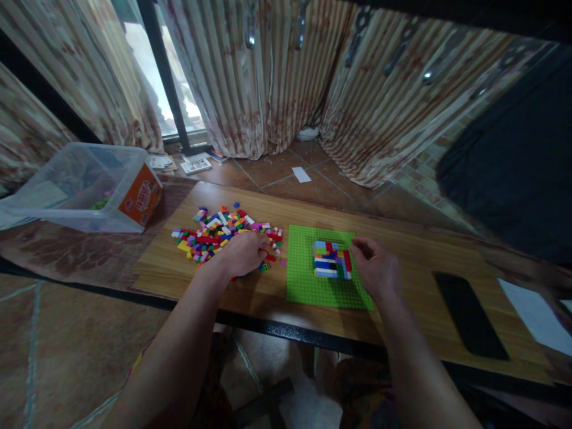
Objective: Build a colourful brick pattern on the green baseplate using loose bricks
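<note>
Head view: I've got the left hand (245,253) at the brick pile (210,239), fingers bent down, fairly narrow; can't tell if a brick is pinched. Right hand (378,265) at the right side of the brick build (328,265), fingers curled; can't tell if holding anything. Build sits on the green board (299,289), on the table (417,268). Step, my guess: picking out a brick. Next move likely calls for a clean pinch on one piece.
</note>
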Demonstrator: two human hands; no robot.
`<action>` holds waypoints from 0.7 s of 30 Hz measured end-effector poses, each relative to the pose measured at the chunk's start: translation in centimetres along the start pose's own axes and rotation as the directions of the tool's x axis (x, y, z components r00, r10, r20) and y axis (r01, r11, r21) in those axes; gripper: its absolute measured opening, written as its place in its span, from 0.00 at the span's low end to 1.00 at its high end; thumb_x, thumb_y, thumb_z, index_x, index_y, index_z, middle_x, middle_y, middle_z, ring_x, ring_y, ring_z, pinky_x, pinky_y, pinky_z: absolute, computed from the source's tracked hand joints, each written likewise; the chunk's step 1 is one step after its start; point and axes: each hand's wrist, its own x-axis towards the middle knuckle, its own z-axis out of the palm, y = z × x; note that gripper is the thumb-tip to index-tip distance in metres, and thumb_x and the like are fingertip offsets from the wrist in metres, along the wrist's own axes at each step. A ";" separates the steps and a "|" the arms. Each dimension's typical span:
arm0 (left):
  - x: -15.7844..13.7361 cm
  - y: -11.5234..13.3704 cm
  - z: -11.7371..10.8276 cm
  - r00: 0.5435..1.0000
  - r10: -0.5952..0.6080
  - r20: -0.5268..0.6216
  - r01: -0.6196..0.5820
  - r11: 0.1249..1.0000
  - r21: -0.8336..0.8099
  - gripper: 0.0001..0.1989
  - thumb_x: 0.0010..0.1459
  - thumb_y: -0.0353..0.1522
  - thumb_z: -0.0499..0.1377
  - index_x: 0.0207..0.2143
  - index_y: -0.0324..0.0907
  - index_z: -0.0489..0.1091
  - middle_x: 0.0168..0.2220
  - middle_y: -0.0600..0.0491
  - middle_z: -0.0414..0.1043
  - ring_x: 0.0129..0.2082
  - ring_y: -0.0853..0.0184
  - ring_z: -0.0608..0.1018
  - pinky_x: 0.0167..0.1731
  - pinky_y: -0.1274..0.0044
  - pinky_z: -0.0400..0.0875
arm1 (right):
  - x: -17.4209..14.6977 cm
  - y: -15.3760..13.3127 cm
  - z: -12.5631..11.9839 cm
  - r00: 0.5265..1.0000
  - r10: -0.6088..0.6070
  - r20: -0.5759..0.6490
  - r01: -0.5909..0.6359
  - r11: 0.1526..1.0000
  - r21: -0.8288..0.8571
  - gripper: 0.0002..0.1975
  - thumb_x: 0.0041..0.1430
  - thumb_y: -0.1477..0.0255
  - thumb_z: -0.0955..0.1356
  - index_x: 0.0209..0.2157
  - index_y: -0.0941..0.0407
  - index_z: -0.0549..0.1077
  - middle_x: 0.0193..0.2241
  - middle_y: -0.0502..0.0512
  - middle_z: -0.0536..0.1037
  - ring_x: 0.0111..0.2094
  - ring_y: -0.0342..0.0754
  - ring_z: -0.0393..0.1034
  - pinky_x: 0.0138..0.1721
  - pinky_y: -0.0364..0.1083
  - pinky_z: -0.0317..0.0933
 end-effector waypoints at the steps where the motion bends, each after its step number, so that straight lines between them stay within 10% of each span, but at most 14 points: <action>1: 0.0 0.0 0.0 1.000 0.001 -0.004 -0.001 1.000 0.005 0.07 0.53 0.25 0.54 0.28 0.40 0.71 0.28 0.52 0.73 0.30 0.68 0.74 0.30 0.78 0.62 | 0.1 0.1 0.1 1.000 0.025 -0.015 -0.025 1.000 -0.005 0.16 0.56 0.62 0.65 0.37 0.58 0.77 0.34 0.61 0.80 0.33 0.52 0.74 0.39 0.52 0.67; 21: -0.2 -0.3 0.0 0.999 0.029 0.013 -0.029 0.999 0.032 0.12 0.50 0.23 0.56 0.35 0.41 0.76 0.31 0.52 0.75 0.31 0.66 0.75 0.31 0.78 0.64 | 0.0 1.0 2.8 0.988 0.093 0.125 -0.076 0.989 -0.130 0.27 0.56 0.56 0.64 0.48 0.62 0.74 0.46 0.70 0.75 0.48 0.60 0.69 0.53 0.58 0.60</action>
